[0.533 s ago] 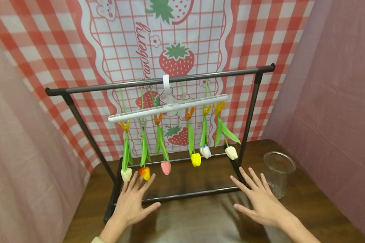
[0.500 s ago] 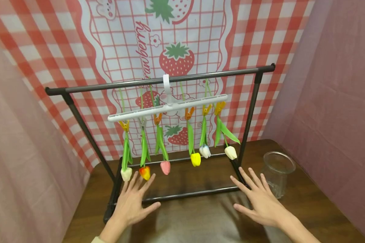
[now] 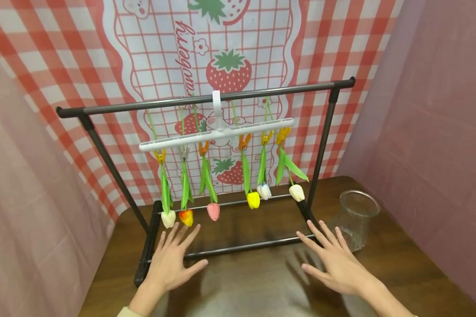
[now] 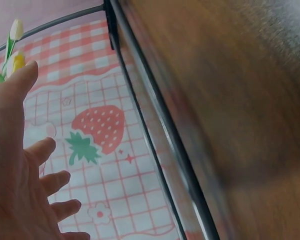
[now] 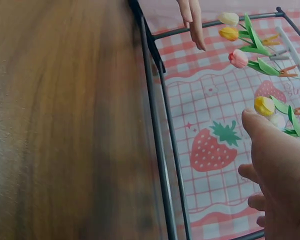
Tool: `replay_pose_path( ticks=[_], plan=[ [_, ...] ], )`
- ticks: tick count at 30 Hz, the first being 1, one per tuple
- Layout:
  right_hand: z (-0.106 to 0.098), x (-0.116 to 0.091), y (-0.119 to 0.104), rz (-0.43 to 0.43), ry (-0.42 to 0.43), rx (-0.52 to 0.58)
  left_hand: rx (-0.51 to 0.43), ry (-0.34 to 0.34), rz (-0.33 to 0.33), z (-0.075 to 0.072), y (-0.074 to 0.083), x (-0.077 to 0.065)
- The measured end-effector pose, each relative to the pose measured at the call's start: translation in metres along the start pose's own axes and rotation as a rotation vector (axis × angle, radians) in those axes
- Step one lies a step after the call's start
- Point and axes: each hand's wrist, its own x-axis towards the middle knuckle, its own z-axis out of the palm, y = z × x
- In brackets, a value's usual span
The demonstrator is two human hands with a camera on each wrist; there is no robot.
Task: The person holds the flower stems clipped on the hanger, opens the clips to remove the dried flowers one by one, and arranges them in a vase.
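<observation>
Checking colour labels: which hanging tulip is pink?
The pink tulip, third from left in the head view, hanging from the white hanger between the red-and-yellow tulip and the yellow tulip; no other is pink.

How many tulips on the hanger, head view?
6, all heads down, from left to right: left-end white tulip, red-and-yellow tulip, pink tulip, yellow tulip, bluish-white tulip, right-end white tulip. None appears hidden.
</observation>
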Motion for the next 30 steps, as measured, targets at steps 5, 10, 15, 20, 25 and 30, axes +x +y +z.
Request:
replay_pose_path(
  ticks=[5,10,15,20,25,30],
  plan=[
    [-0.006,0.01,0.002,0.053,0.041,0.011,-0.032,0.053,-0.05,-0.006,-0.006,0.003],
    [-0.015,0.024,0.006,0.104,0.104,0.044,-0.215,0.136,-0.185,-0.012,-0.011,0.007],
    [-0.03,0.038,0.012,0.108,0.238,0.065,-0.488,0.15,-0.35,-0.028,-0.012,0.014],
    [-0.054,0.049,0.012,0.101,0.487,0.009,-0.792,0.219,-0.455,-0.047,-0.012,0.021],
    [-0.076,0.071,0.002,0.049,0.648,-0.011,-0.884,0.319,-0.483,-0.057,-0.012,0.032],
    [-0.087,0.098,-0.021,-0.021,0.678,0.067,-0.891,0.355,-0.502,-0.059,-0.011,0.041]
  ],
)
